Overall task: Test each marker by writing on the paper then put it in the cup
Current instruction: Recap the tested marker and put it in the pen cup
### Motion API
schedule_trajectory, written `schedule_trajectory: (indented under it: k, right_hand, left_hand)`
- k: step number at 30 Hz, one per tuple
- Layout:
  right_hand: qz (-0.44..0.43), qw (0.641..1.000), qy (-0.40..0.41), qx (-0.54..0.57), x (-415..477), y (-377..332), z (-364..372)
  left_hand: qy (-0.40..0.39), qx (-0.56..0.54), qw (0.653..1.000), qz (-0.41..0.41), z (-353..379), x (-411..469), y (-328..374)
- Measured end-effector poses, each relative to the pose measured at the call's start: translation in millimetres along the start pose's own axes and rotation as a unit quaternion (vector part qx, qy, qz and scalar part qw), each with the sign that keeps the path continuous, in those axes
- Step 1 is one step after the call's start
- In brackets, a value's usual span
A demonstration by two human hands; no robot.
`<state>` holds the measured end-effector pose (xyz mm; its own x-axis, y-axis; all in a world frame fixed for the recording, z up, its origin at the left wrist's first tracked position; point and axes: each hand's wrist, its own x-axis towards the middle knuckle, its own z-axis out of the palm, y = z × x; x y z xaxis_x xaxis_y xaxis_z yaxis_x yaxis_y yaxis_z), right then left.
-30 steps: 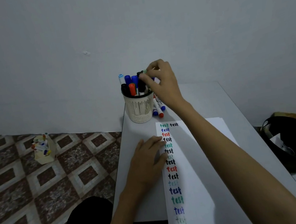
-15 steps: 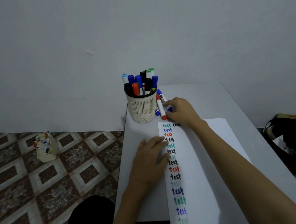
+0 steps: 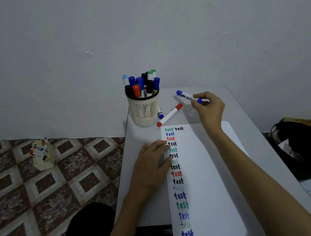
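My right hand (image 3: 209,108) pinches a blue-capped white marker (image 3: 186,96) by one end and holds it above the table, right of the cup. The cream mesh cup (image 3: 144,112) stands at the table's far left and holds several capped markers. A red marker (image 3: 169,114) lies flat beside the cup, and another blue marker (image 3: 160,113) lies half hidden behind the cup. My left hand (image 3: 151,166) rests flat on the left edge of the white paper (image 3: 204,180), which bears a column of the word "test" in several colours.
The grey table (image 3: 250,125) stands against a white wall. On the patterned tile floor to the left stands a small cream box of markers (image 3: 42,155). A black bag (image 3: 308,147) lies to the right of the table.
My right hand left the cup, came down beside it, picked up the blue marker and lifted it to the right. The red marker now lies at a different angle. My left hand stayed put.
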<state>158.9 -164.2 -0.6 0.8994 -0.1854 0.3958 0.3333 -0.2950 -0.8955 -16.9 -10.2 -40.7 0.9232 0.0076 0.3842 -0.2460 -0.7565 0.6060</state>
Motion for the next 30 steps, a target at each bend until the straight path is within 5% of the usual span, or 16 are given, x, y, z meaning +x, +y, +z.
schedule_trajectory:
  k: [6,13,21,30]
  right_hand:
    - [0.101,0.959,-0.041,0.26,-17.1,-26.9,-24.8]
    - [0.103,0.924,-0.272,0.247,-77.1,-48.2,-32.1]
    - [0.127,0.9,-0.346,0.233,-115.1,-54.1,-20.8]
    - [0.106,0.896,-0.362,0.234,-107.6,-62.4,-27.4]
  left_hand:
    - [0.037,-0.119,0.991,-0.055,-3.9,-2.6,3.8]
    - [0.059,-0.201,0.976,-0.063,-10.8,-1.0,13.8]
    - [0.037,-0.112,0.993,-0.019,-13.0,-4.2,20.0]
    - [0.066,-0.142,0.988,-0.002,-15.0,-3.9,18.7]
